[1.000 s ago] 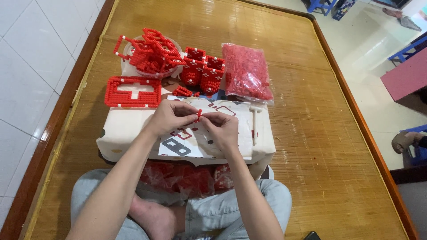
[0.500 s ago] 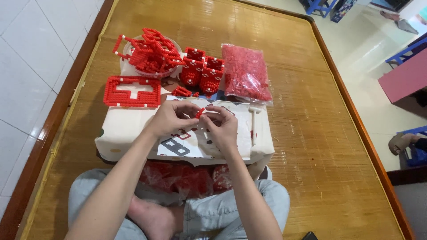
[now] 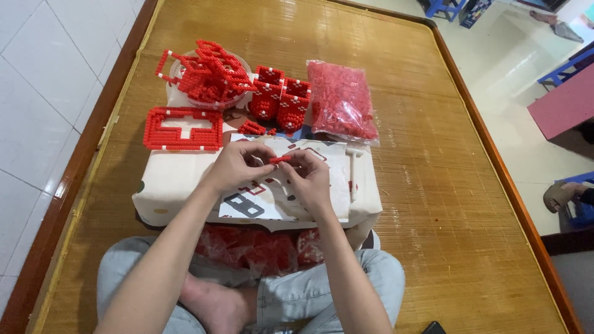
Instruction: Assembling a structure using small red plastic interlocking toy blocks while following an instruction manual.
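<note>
Red flat frame of small plastic bricks with a white cross in its middle (image 3: pixel 183 128) lies at the far left, beside a clear bowl heaped with red brick lattices (image 3: pixel 208 75). My left hand (image 3: pixel 237 166) and my right hand (image 3: pixel 307 179) meet over a white printed instruction sheet (image 3: pixel 281 192) on a cream box across my lap, both pinching one tiny red brick piece (image 3: pixel 279 159) between fingertips. Further right, a clear bag of loose red bricks (image 3: pixel 342 101) rests on the woven bamboo mat (image 3: pixel 427 185).
</note>
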